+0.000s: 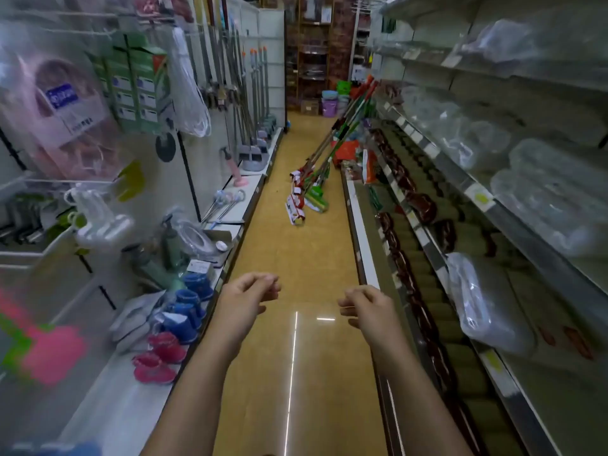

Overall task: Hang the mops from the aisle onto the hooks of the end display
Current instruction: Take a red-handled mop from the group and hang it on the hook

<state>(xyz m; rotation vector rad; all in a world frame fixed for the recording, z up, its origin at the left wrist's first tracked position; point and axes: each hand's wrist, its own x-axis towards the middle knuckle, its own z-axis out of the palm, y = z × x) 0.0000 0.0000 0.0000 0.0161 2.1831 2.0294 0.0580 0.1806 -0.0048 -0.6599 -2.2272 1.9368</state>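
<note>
The mops (324,153) stand in a loose bundle partway down the aisle ahead of you, their heads resting on the tan floor (306,258) and their handles leaning up and to the right against the right-hand shelving (437,149). The heads, in red-and-white and green packaging, fan out on the floor near the middle of the aisle; the handle tops show red and orange grips.

Your 2 hands are well short of the mops, raised in front of you over the floor with bare forearms. Your left hand (246,296) is empty, fingers loosely curled and apart, touching nothing. Your right hand (365,307) is likewise empty, fingers bent inward and not closed on anything. The 2 hands are apart from each other, with a bright light reflection on the floor between them.

On your left, the low shelf carries blue slippers (189,307) and pink slippers (158,357) near your left forearm, and bottles and bagged goods farther along. Above them hang green boxes (138,83) and, farther down, a row of long-handled tools with grey dustpans (255,153) at their feet. On your right, the shelves hold clear plastic-wrapped items (483,301) and rows of dark red packages (421,202). Purple buckets (329,106) stand at the far end of the aisle.
</note>
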